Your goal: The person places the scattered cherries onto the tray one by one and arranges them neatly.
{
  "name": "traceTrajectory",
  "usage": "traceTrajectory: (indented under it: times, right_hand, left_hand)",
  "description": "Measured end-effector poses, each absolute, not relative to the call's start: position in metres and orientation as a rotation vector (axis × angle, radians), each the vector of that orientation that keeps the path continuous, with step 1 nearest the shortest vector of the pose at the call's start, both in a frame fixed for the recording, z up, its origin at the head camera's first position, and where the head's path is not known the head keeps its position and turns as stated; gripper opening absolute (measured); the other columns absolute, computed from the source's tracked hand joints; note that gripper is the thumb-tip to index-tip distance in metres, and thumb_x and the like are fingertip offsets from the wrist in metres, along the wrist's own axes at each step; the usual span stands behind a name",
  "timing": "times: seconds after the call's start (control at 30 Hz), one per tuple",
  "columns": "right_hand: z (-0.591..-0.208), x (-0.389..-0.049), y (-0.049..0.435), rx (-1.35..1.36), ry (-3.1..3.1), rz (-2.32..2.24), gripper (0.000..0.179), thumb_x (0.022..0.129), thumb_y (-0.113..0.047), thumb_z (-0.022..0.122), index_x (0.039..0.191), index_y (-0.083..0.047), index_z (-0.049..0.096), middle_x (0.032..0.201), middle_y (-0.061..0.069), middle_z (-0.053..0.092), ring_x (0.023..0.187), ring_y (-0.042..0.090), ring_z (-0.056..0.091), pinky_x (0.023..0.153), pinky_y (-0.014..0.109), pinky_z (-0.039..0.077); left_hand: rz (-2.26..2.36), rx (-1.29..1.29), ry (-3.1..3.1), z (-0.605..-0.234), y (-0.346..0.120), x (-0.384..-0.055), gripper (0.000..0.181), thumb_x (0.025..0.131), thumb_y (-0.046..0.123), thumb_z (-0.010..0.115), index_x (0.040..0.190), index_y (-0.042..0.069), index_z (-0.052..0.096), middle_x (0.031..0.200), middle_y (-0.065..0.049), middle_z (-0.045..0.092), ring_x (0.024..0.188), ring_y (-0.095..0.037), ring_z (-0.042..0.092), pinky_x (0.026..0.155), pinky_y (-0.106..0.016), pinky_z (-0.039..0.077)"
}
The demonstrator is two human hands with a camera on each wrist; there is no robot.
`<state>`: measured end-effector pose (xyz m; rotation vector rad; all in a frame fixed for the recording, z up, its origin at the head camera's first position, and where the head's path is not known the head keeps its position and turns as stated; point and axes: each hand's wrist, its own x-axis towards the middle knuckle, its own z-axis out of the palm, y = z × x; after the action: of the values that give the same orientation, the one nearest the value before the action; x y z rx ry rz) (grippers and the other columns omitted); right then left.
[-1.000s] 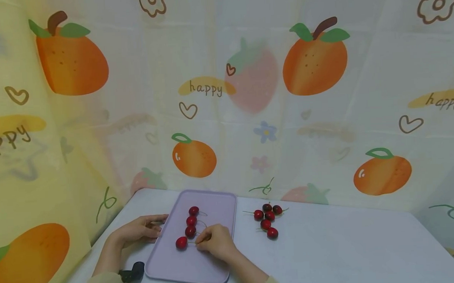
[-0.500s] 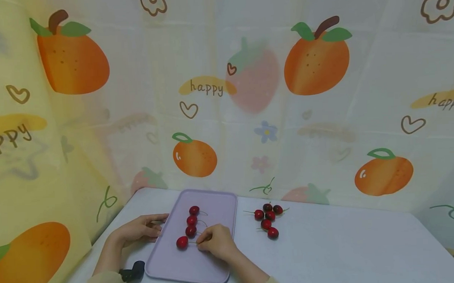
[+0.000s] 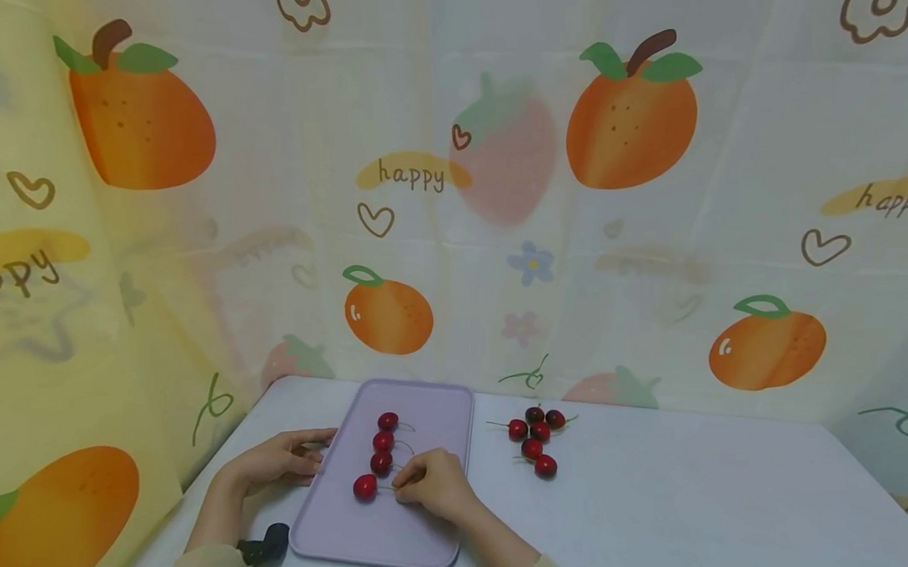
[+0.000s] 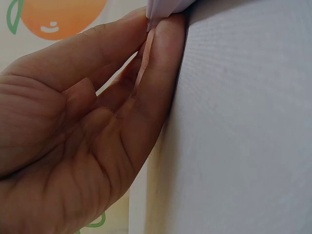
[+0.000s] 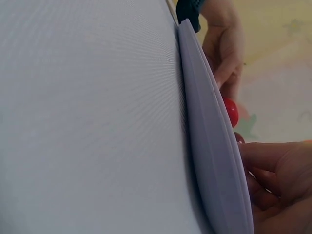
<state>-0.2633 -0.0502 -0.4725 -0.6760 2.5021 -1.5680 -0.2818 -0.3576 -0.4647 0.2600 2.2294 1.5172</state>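
On the lilac tray (image 3: 373, 541), several red cherries form a column. My right hand (image 3: 434, 487) pinches the stem of the nearest cherry (image 3: 365, 488), which lies on the tray, slightly left of the others. Just behind it is a darker cherry (image 3: 381, 463), with two more cherries farther back. My left hand (image 3: 276, 461) is at the tray's left edge; in the left wrist view its fingers and thumb (image 4: 165, 44) grip the tray's rim (image 4: 163, 7). From the right wrist, the tray's side wall (image 5: 207, 131) hides most of the cherries.
Right of the tray, several more cherries (image 3: 534, 439) lie in a loose cluster on the white table (image 3: 694, 492). A black device (image 3: 266, 546) is strapped to the left wrist. A fruit-printed curtain (image 3: 500, 307) hangs behind the table and along its left side.
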Motion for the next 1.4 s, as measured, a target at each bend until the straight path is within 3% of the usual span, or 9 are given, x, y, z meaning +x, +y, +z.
traceTrajectory:
  times: [0.27, 0.6, 0.93, 1.13, 1.4]
  right_hand:
    - [-0.471, -0.266, -0.048, -0.628, 2.449, -1.622, 0.012, 0.072, -0.003, 0.080, 0.083, -0.007, 0.078, 0.077, 0.008, 0.075, 0.064, 0.003, 0.057, 0.058, 0.017, 0.047]
    - [-0.456, -0.272, -0.029, -0.574, 2.409, -1.643, 0.011, 0.079, -0.009, 0.078, 0.090, -0.007, 0.079, 0.082, 0.007, 0.075, 0.066, 0.006, 0.063, 0.061, 0.021, 0.053]
    - [-0.448, -0.291, 0.025, -0.459, 2.439, -1.679, 0.018, 0.083, -0.015, 0.077, 0.099, -0.007, 0.077, 0.095, 0.009, 0.076, 0.080, 0.010, 0.067, 0.075, 0.026, 0.057]
    - [-0.447, -0.297, 0.059, -0.470, 2.449, -1.732, 0.025, 0.085, -0.016, 0.075, 0.105, 0.000, 0.074, 0.102, 0.013, 0.075, 0.084, 0.011, 0.069, 0.076, 0.026, 0.057]
    - [-0.439, -0.305, 0.099, -0.327, 2.534, -1.745, 0.024, 0.086, -0.017, 0.075, 0.106, -0.003, 0.075, 0.102, 0.011, 0.075, 0.081, 0.014, 0.068, 0.074, 0.028, 0.056]
  left_hand:
    - [1.525, 0.265, 2.212, -0.467, -0.359, -0.283, 0.070, 0.091, 0.008, 0.062, 0.152, -0.003, 0.028, 0.105, -0.005, 0.055, 0.092, -0.011, 0.056, 0.079, -0.022, 0.056]
    - [1.524, 0.289, 2.207, -0.467, -0.361, -0.284, 0.070, 0.092, 0.009, 0.061, 0.153, -0.004, 0.027, 0.110, -0.007, 0.055, 0.091, -0.010, 0.056, 0.079, -0.021, 0.056]
    - [1.527, 0.279, 2.211, -0.467, -0.361, -0.283, 0.070, 0.092, 0.009, 0.062, 0.153, -0.002, 0.029, 0.110, -0.008, 0.055, 0.092, -0.011, 0.056, 0.079, -0.022, 0.056]
    - [1.530, 0.273, 2.213, -0.466, -0.359, -0.283, 0.070, 0.091, 0.008, 0.062, 0.152, -0.002, 0.029, 0.116, -0.009, 0.054, 0.092, -0.012, 0.055, 0.079, -0.022, 0.056]
    - [1.529, 0.269, 2.212, -0.466, -0.359, -0.284, 0.070, 0.092, 0.009, 0.062, 0.153, -0.002, 0.029, 0.116, -0.009, 0.055, 0.093, -0.011, 0.056, 0.079, -0.022, 0.056]
